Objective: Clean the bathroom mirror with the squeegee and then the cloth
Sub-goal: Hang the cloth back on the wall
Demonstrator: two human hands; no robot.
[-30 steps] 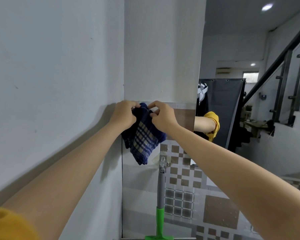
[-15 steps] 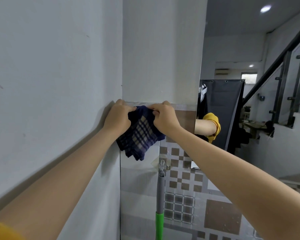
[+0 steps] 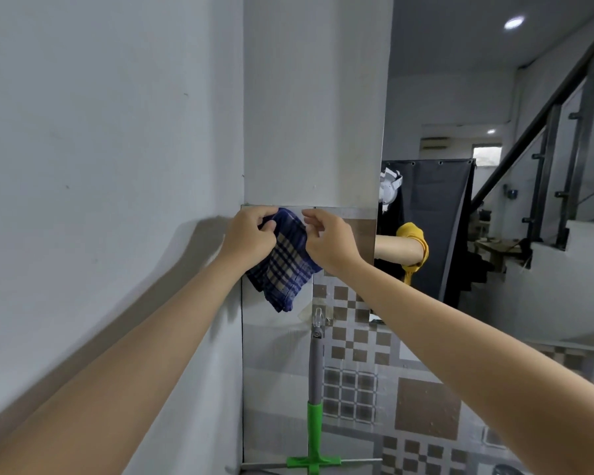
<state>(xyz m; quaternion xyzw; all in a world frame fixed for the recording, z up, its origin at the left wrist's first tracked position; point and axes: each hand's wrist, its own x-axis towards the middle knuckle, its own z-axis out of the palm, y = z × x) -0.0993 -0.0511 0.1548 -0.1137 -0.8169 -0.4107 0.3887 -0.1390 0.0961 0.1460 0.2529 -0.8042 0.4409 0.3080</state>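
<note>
Head view, setting: a narrow corner where a plain white wall [image 3: 100,166] meets a tiled wall; the mirror [image 3: 494,234] fills the right side and reflects a staircase and a yellow sleeve.

Head view, cloth: a blue plaid cloth [image 3: 285,265] hangs bunched against the tiled wall at the top edge of the tiling, to the left of the mirror and not on the glass.

Head view, left hand: the left hand [image 3: 249,234] is curled closed, pinching the cloth's upper left edge between thumb and fingers.

Head view, right hand: the right hand [image 3: 330,240] is loosely curled, its fingertips at the cloth's upper right edge; whether they truly grip the fabric cannot be told.

Head view, squeegee: the squeegee [image 3: 314,399], grey shaft with green handle and crossbar, hangs from a small clear hook [image 3: 318,317] below the cloth, touched by neither hand.

Step in hand (judgement): the hands are working the cloth at a hanging point on the wall; taking it down or putting it up cannot be decided.

Next move (judgement): if wiping remains, free the cloth, gather it into one hand, and carry it right onto the mirror.
</note>
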